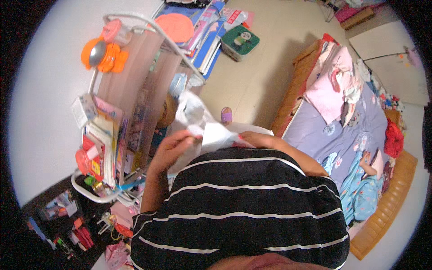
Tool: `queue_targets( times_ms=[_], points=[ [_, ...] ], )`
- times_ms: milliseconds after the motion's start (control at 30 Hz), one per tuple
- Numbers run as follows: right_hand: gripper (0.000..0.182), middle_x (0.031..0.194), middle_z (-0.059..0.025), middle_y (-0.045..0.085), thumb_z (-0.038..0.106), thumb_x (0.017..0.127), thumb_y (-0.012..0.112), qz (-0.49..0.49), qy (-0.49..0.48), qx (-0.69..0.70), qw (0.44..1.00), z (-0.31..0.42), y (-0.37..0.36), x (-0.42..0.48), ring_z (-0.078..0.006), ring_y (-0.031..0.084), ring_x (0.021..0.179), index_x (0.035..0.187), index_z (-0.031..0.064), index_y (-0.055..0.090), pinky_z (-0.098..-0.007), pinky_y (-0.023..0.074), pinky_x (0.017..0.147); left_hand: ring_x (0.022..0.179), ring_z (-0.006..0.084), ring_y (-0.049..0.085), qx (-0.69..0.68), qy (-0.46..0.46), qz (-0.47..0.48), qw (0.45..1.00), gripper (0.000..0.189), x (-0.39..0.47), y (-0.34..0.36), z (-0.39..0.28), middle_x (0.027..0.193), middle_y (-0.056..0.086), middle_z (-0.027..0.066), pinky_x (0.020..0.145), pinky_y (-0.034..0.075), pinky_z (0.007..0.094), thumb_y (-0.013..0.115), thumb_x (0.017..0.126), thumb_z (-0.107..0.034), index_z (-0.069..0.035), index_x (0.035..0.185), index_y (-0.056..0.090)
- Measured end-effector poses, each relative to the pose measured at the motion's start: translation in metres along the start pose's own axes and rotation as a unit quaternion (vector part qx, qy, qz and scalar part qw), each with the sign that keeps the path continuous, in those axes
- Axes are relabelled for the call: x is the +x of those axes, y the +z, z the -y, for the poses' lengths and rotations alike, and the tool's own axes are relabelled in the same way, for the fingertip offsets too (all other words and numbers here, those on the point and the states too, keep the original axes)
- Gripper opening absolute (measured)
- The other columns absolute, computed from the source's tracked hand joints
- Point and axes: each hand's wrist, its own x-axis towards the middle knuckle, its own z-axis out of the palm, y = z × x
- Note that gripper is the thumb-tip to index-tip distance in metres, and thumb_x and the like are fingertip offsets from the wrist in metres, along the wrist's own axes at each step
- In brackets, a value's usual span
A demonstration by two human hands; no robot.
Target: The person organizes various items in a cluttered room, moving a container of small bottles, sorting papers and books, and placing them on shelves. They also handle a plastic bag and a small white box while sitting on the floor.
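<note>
A white, partly see-through plastic bag (192, 109), blurred by motion, stretches in front of my body. The fingers of my left hand (177, 143) pinch its lower left edge, close to the trolley shelf. On the other side, my right hand (258, 139) grips the bag's right end against my waist. A flat white part (216, 135) lies between the two hands, with some red beside the right fingers. The bag's contents, if any, cannot be made out, and my right fingertips are partly hidden.
At left stands a shelf rack with a white tube frame (155, 25), holding books (104, 145) and an orange figure toy (108, 57). A green panda tin (240, 42) sits beyond. On the right, a bed (303, 131) bears clothes and a person's arm (368, 167).
</note>
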Motion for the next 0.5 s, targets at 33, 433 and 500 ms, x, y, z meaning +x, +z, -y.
queue_targets(
  times_ms=[33,433,500],
  points=[
    [0.041,0.120,-0.0105,0.060,0.025,0.098,0.043,-0.029,0.002,0.105,0.994,0.010,-0.015,-0.010,-0.0198,0.055,0.104,0.127,-0.0022,0.052,-0.0308,0.0399,0.096,0.086,0.0117,0.058,-0.104,0.124,-0.044,0.986,0.018,0.004,-0.013,-0.013,0.095,0.064,0.0052,0.078,0.045,0.0257,0.057,0.091,-0.012,-0.001,0.102,0.065],
    [0.043,0.127,-0.0147,0.056,0.031,0.096,0.044,-0.206,-0.052,-0.148,0.966,0.001,-0.183,-0.014,-0.0241,0.051,0.117,0.124,-0.0010,0.054,-0.0327,0.0341,0.104,0.123,0.0298,0.047,0.257,0.405,0.075,0.874,0.045,0.255,0.014,-0.092,0.134,0.050,0.0128,0.099,0.040,0.0427,0.057,0.090,-0.019,-0.017,0.134,0.049],
    [0.042,0.125,-0.0144,0.057,0.029,0.096,0.046,-0.191,-0.055,-0.110,0.974,0.001,-0.218,-0.011,-0.0235,0.052,0.115,0.123,-0.0011,0.055,-0.0323,0.0358,0.102,0.127,0.0285,0.043,0.382,0.448,0.031,0.808,0.041,0.300,0.040,-0.127,0.134,0.050,0.0131,0.102,0.038,0.0431,0.052,0.093,-0.025,-0.017,0.133,0.049]
  ],
)
